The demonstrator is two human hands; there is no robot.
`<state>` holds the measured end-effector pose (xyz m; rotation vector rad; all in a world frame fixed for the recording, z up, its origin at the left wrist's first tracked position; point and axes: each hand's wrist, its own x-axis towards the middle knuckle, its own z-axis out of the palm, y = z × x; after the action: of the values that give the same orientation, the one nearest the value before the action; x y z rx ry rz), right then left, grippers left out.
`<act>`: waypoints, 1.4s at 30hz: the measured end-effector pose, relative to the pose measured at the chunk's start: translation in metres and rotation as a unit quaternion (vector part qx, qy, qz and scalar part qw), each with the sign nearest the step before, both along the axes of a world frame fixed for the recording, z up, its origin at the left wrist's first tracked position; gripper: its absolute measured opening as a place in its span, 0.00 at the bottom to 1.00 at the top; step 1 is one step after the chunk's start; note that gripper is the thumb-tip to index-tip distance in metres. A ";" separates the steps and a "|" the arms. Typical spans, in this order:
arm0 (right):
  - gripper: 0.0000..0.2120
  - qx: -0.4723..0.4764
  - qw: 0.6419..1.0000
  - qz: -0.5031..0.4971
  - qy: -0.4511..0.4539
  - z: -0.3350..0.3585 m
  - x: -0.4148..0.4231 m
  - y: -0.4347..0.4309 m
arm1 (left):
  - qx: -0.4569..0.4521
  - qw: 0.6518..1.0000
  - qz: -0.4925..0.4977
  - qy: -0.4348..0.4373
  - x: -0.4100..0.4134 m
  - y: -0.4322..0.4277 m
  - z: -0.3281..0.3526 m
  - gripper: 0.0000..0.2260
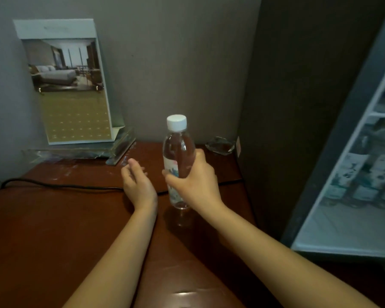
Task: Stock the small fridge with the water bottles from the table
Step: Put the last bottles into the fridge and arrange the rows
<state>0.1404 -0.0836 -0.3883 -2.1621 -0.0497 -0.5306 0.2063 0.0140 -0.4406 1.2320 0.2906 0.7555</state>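
Centrally in the frame, the right hand (192, 180) was wrapped around the lower body of a clear plastic water bottle with a white screw cap and a pale printed label (178, 161), which stood upright with its base at or just above the glossy reddish-brown wooden table (53, 218); whether it touched the surface could not be told. The left hand (137, 183) hovered just left of the bottle, fingers loosely spread and holding nothing. Open tabletop stretched across the lower left of the frame, crossed only by a thin black cable (60, 186) running from the left edge toward the hands. At upper left, a clear acrylic stand holding a printed card with a room photograph (65, 85) sat against the grey wall. A small clear glass ashtray (220, 145) rested near the table's far right corner, close beside a dark cabinet panel. Along the right edge, the small fridge with a white-framed glass door (351, 174) showed blurred cartons on its shelves.
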 end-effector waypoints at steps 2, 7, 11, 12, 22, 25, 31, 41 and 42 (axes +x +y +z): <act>0.26 0.007 1.000 0.003 0.008 -0.008 -0.016 -0.009 | -0.001 1.000 -0.006 -0.001 -0.001 0.000 0.001 0.13; 0.26 0.033 0.999 -0.006 0.024 -0.024 -0.036 -0.024 | 0.023 1.000 -0.017 0.004 -0.002 0.000 -0.001 0.17; 0.27 0.026 0.999 0.005 0.022 -0.032 -0.047 -0.028 | 0.078 0.996 -0.052 -0.013 -0.004 -0.002 -0.003 0.18; 0.27 0.025 0.999 0.006 0.021 -0.033 -0.049 -0.028 | 0.113 0.991 -0.069 -0.025 -0.008 -0.003 -0.002 0.19; 0.25 0.046 0.996 0.045 0.055 -0.031 -0.050 -0.032 | 0.245 0.861 -0.440 -0.073 -0.068 -0.029 0.073 0.14; 0.25 0.044 0.994 0.058 0.077 -0.026 -0.055 -0.035 | 0.242 0.880 -0.407 -0.033 -0.082 -0.035 0.079 0.06; 0.24 0.049 0.991 0.077 0.099 -0.024 -0.089 -0.038 | 0.204 0.897 -0.392 -0.022 -0.119 -0.039 0.078 0.03; 0.24 0.084 0.985 0.105 0.110 -0.027 -0.160 -0.074 | 0.191 0.909 -0.370 -0.022 -0.201 -0.073 0.077 0.04; 0.25 0.085 0.985 0.107 0.106 -0.028 -0.168 -0.082 | 0.200 0.903 -0.380 -0.026 -0.210 -0.077 0.076 0.04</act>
<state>-0.0276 -0.1658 -0.4164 -2.0040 -0.1155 -0.1737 -0.0041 -0.0635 -0.3643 1.5571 -0.4070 0.1572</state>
